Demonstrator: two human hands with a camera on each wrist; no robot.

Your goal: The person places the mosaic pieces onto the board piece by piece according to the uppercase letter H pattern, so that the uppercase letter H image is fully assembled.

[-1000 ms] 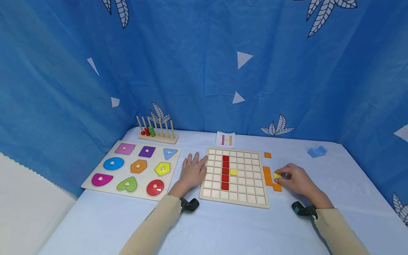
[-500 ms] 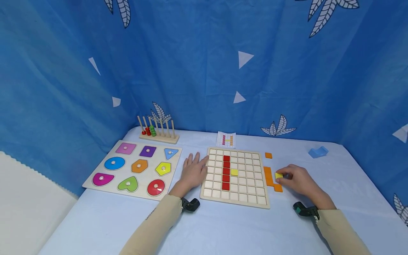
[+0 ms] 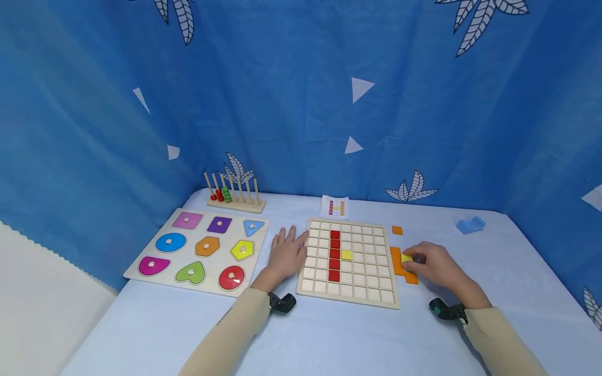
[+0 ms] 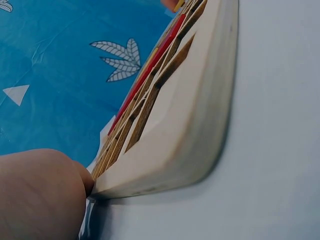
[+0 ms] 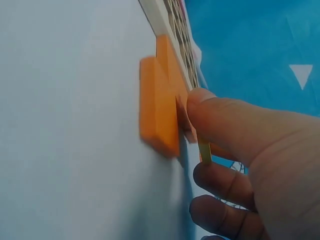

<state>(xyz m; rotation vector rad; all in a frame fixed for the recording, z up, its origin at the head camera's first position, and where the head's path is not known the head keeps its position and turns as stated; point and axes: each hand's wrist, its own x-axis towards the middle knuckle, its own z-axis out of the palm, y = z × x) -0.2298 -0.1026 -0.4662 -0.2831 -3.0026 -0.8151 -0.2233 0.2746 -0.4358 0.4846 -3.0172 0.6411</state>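
Between thumb and index finger my right hand (image 3: 435, 265) pinches a small yellow square tile (image 5: 205, 151), seen edge-on in the right wrist view. It overlaps the orange tiles (image 3: 397, 261) lying along the board's right side. The wooden grid board (image 3: 348, 299) carries a column of red tiles (image 3: 334, 254) and one yellow tile (image 3: 346, 255) just right of that column. With fingers spread and straight, my left hand (image 3: 286, 256) rests on the table, its index fingertip at the board's left edge. The left wrist view shows part of that hand (image 4: 42, 195) beside the board's corner.
A printed pattern card (image 3: 335, 207) lies behind the board. A shape puzzle (image 3: 197, 274) with knobbed pieces sits left, with a peg counter (image 3: 236, 205) behind it. One loose orange tile (image 3: 397, 230) lies at the board's upper right; a blue object (image 3: 470, 225) stands farther right.
My right hand has shifted slightly left with the yellow tile, which now overlaps the orange tiles. The left hand stays in place.
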